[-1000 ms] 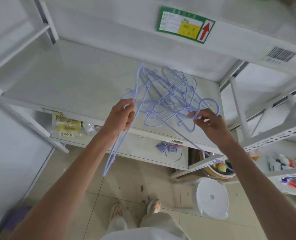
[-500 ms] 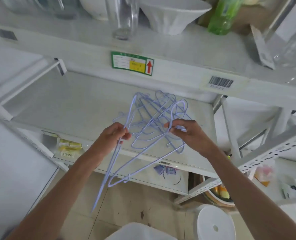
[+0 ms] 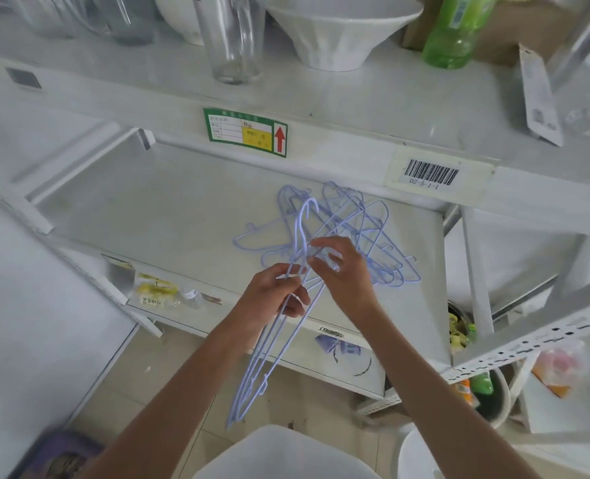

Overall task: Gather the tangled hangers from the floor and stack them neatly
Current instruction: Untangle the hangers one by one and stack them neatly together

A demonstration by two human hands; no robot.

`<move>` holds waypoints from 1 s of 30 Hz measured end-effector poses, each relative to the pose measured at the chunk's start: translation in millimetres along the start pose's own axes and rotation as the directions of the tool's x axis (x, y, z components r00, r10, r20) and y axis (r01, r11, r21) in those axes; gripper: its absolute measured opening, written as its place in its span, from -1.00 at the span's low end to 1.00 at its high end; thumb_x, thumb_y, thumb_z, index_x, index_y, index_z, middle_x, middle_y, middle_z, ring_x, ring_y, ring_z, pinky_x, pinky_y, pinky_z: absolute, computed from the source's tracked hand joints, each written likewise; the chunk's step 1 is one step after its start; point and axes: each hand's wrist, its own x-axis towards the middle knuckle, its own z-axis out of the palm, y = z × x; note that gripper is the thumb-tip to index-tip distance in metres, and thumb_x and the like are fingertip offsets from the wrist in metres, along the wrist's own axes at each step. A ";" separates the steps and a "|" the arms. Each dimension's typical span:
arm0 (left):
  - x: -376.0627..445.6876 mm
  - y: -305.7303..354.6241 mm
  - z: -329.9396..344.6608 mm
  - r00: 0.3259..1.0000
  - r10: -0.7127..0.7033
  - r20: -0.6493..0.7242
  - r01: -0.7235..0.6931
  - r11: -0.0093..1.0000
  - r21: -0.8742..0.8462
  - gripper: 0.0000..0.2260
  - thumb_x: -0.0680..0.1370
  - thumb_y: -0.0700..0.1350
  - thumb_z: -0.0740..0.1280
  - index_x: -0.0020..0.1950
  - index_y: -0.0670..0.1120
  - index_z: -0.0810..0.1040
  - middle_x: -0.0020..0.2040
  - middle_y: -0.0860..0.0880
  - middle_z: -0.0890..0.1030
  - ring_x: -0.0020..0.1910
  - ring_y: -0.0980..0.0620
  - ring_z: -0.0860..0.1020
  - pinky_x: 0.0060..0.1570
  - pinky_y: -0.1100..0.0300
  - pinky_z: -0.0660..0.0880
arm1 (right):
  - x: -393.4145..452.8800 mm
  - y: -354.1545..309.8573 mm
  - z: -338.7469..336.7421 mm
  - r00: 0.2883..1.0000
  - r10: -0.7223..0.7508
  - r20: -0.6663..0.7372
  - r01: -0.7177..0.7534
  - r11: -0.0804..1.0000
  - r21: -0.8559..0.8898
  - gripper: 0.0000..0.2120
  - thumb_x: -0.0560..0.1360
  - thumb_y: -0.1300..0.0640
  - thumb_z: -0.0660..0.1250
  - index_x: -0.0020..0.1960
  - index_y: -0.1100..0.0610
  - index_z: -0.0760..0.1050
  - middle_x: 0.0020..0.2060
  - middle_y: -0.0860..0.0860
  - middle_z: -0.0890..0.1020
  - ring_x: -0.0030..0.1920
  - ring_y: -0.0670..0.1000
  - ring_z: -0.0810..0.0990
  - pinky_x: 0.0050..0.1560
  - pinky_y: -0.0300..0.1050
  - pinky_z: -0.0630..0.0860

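On the white metal shelf at mid-frame lay tangled lilac wire hangers, light, springy and snag-prone, best held near the necks, where the left hand gripped several dangling ones while the right hand pinched another.

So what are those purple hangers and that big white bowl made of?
The hangers look like thin metal wire with a smooth lilac plastic coating: very slim, with tight bends. The bowl looks like glazed white ceramic with a soft sheen, though it could be plastic.
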 end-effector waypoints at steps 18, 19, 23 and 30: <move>17.6 2.2 -3.0 0.999 0.019 0.036 -0.018 1.000 -0.006 -0.68 0.59 0.13 0.33 0.26 0.04 0.66 0.38 0.09 0.58 0.20 -0.07 0.64 -0.05 -0.10 0.60 | -48.1 -11.6 51.9 0.846 0.476 0.240 -0.533 0.768 0.355 -0.66 0.74 0.01 0.14 0.02 0.20 0.59 -0.26 -0.01 0.66 -0.49 0.00 0.54 -0.42 -0.13 0.50; 18.2 1.2 -7.1 0.998 0.037 0.051 -0.036 0.999 -0.029 -0.68 0.64 0.10 0.28 0.28 -0.03 0.62 0.35 0.04 0.63 0.24 -0.06 0.64 -0.01 -0.10 0.58 | -50.6 -10.1 51.4 0.850 0.468 0.241 -0.527 0.765 0.370 -0.65 0.74 0.01 0.14 0.01 0.19 0.60 -0.29 -0.03 0.62 -0.52 -0.03 0.44 -0.45 -0.15 0.39; 26.2 -0.8 -17.3 0.998 0.040 -0.041 -0.044 0.994 -0.096 -0.67 0.71 0.02 0.25 0.21 -0.22 0.60 0.12 -0.16 0.75 0.17 -0.11 0.71 0.21 -0.14 0.62 | -63.6 -6.8 59.4 0.833 0.503 0.230 -0.553 0.747 0.368 -0.65 0.72 -0.01 0.17 0.03 0.17 0.65 -0.25 -0.03 0.60 -0.46 -0.09 0.35 -0.47 -0.24 0.28; 19.2 -16.8 -11.0 0.961 0.264 -0.081 -0.271 0.960 -0.077 -0.74 0.73 -0.10 0.23 0.19 -0.29 0.58 0.05 -0.17 0.77 0.05 -0.14 0.75 -0.01 0.20 0.65 | -80.3 -14.9 92.1 0.816 0.537 0.215 -0.577 0.732 0.362 -0.66 0.75 0.04 0.10 -0.05 0.19 0.52 -0.31 0.03 0.64 -0.37 -0.01 0.62 -0.31 -0.12 0.62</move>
